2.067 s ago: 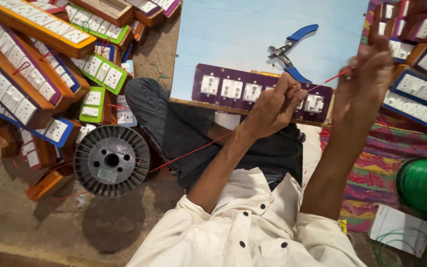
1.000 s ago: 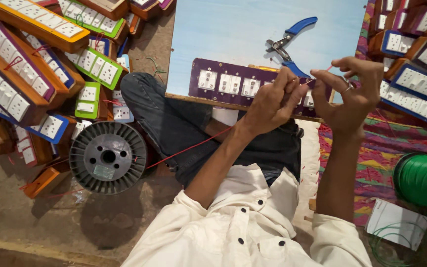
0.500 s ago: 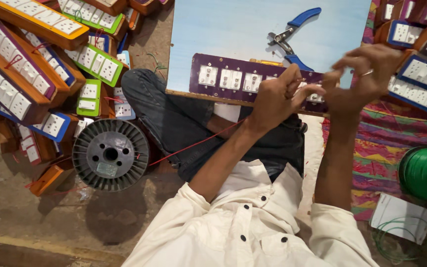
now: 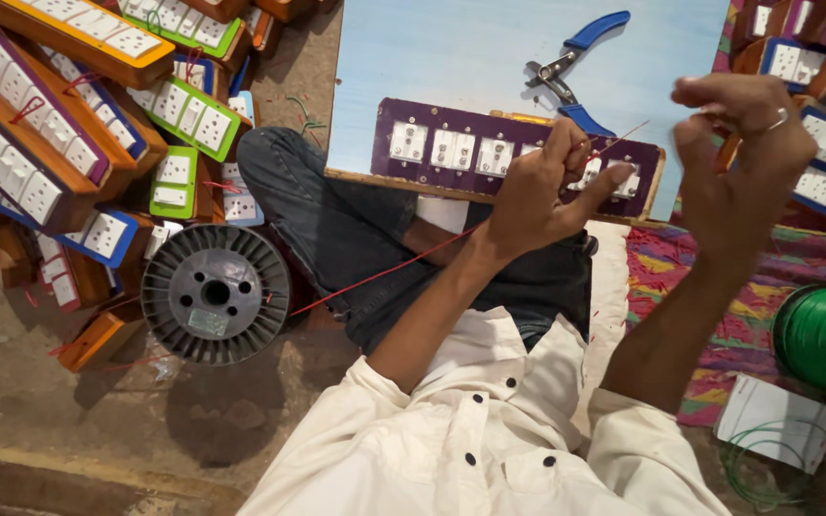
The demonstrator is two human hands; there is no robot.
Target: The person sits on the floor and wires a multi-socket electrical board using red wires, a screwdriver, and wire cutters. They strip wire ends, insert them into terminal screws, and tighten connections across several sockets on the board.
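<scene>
Purple switch board (image 4: 518, 158) sits under my left hand (image 4: 542, 196), long axis left-right. Left hand pinches the red wire (image 4: 384, 272), which trails back-left to the spool (image 4: 215, 293). Right hand (image 4: 743, 167) hovers right, fingers curled, pinching nothing I can see.

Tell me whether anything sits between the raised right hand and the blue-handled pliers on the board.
Nothing visible does. The right hand hovers raised beside the pliers, which lie in the open on the pale blue board. The left hand, pinching the red wire, is lower down.
</scene>
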